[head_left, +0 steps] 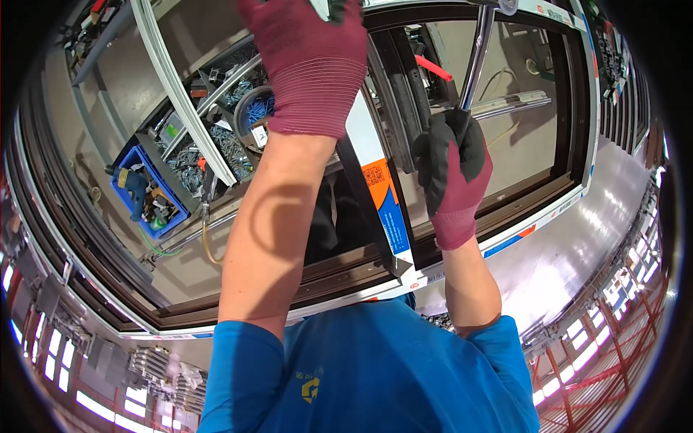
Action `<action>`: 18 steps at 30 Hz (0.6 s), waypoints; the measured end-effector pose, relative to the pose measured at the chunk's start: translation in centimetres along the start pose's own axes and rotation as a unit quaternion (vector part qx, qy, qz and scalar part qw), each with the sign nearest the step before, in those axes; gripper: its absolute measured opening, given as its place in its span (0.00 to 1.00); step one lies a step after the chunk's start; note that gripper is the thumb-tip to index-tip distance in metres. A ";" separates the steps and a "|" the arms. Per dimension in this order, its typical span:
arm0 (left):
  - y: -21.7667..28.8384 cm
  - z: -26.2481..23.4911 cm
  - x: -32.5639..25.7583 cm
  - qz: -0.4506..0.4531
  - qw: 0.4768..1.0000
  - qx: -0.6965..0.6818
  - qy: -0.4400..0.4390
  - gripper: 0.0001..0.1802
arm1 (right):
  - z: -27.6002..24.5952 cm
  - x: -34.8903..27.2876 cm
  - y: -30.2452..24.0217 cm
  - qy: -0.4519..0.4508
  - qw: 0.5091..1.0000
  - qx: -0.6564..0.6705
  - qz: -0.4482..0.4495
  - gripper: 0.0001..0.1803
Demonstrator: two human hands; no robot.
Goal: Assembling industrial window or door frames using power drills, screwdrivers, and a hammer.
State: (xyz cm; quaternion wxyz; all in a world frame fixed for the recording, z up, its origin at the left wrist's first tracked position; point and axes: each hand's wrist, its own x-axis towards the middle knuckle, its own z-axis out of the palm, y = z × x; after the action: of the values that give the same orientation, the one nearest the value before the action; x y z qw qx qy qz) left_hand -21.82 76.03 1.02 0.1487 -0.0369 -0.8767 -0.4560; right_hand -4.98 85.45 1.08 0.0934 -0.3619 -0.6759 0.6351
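My right hand [460, 173], in a maroon and black glove, is wrapped round the black grip of a hammer with a chrome shaft [479, 61]. The hammer points up and away, its metal head [498, 6] cut by the top edge of the view. Under both arms lies a large dark brown window frame [556, 189] with white film along its sides. My left hand [310, 68], gloved alike, is over the far end of the frame's middle bar [380, 189]. The fingers of that hand are mostly hidden, so what they touch cannot be made out.
Left of my left arm, bins of screws and metal fittings [234, 144] show through the frame. A blue crate [155, 189] holds a cordless drill [130, 184]. A pale long profile [184, 94] crosses there. A red stick-like piece [434, 68] lies near the hammer. A yellowish hose [207, 234] hangs nearby.
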 end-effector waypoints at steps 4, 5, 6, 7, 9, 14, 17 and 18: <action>-1.2 -0.6 -0.1 -0.023 0.987 -0.157 -0.004 0.24 | -0.5 -0.2 0.3 -0.022 1.000 -0.014 0.009 0.11; -0.7 -0.9 0.0 -0.051 0.990 -0.129 -0.010 0.22 | -1.1 -0.3 0.9 -0.026 0.998 -0.047 -0.020 0.10; -1.0 -0.7 -0.2 -0.051 0.990 -0.129 -0.011 0.22 | -1.5 -0.4 1.3 -0.030 0.995 -0.080 -0.048 0.09; -1.9 -0.3 -0.3 -0.045 0.985 -0.165 0.008 0.22 | -1.6 -0.6 1.3 -0.031 0.995 -0.078 -0.049 0.09; -3.1 0.3 -0.9 -0.039 0.979 -0.197 0.027 0.22 | -1.9 -1.4 1.2 -0.043 0.991 -0.102 -0.070 0.09; -5.9 0.8 -0.7 0.058 0.991 0.099 0.068 0.24 | -2.8 -3.7 0.6 -0.054 0.993 -0.090 -0.061 0.09; -6.3 0.2 -0.6 0.004 0.997 -0.071 -0.041 0.25 | -3.1 -5.1 -0.6 -0.069 0.990 -0.111 -0.060 0.11; -6.5 -0.1 -0.7 -0.038 0.995 -0.044 -0.078 0.25 | -3.1 -5.7 -1.2 -0.077 0.989 -0.118 -0.050 0.12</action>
State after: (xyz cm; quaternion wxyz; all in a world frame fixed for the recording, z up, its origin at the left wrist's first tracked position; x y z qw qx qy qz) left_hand -22.44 72.22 -4.20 0.0611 -0.0454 -0.8653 -0.4954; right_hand 0.50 84.54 4.59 0.0294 -0.2864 -0.7686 0.5712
